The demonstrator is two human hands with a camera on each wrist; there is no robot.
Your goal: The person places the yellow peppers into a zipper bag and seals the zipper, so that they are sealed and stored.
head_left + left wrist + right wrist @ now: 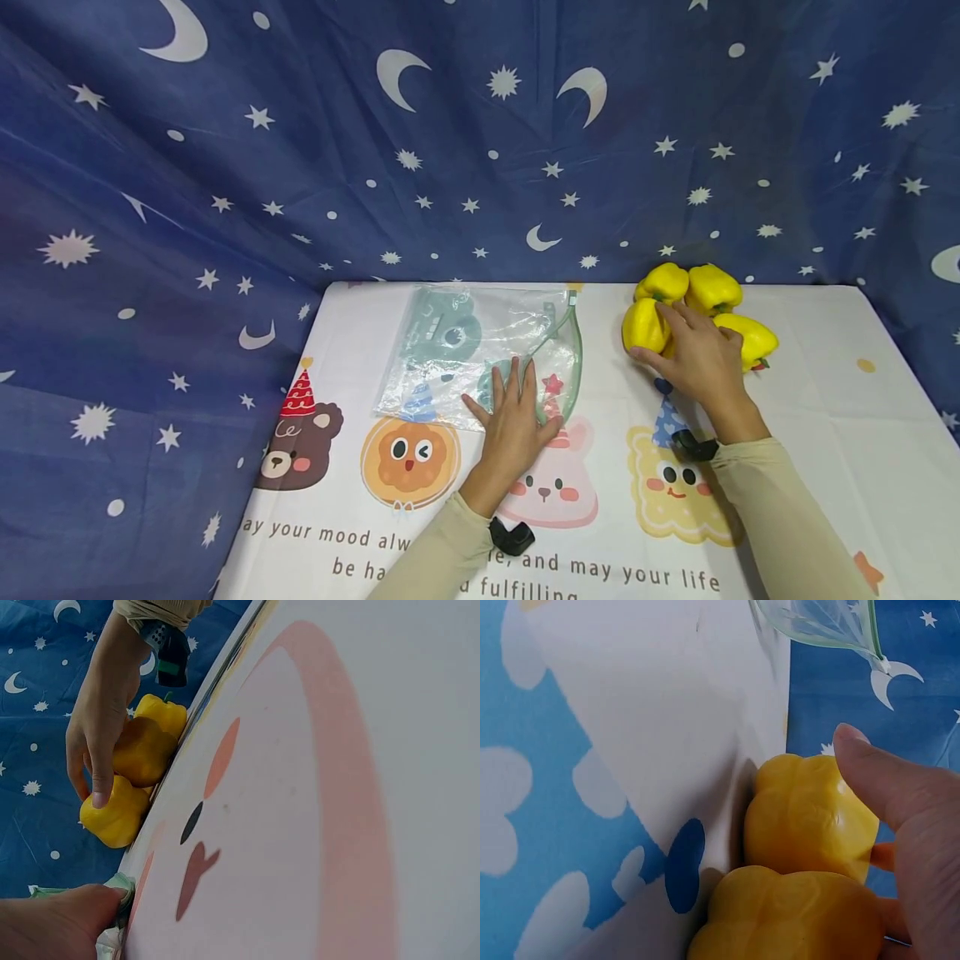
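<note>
Yellow peppers [647,325], plastic bag [491,333] (hands [513,421] [705,358] over both).

head view bright, with glare on the bag [487,337]; wrist views dimmer, softly shadowed.

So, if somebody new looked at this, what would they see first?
Probably the bright yellow peppers, bunched near the back of the white table, with the right hand over them. Next, maybe the dark blue curtain behind, dotted with pale moons and stars. Then the clear bag left of the peppers, with the left hand spread on it.
</note>
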